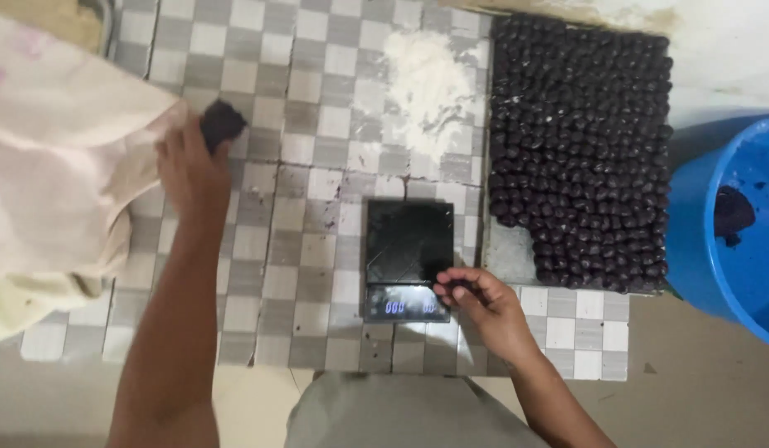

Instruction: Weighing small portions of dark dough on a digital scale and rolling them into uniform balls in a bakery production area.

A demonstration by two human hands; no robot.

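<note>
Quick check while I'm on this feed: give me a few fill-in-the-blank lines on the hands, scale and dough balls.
1. The left hand holds a dark dough lump over the ____ tabletop.
2. The right hand pinches a small dark piece beside the digital ____.
3. The dark balls lie in rows to the ____ of the flour pile.

Missing words: checkered; scale; right

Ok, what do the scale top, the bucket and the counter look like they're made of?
Scale: glossy black top, likely glass or plastic, since it shows reflections. Bucket: smooth blue plastic by its even sheen. Counter: small grey and white checkered tiles, apparently ceramic, with visible joints.
</note>
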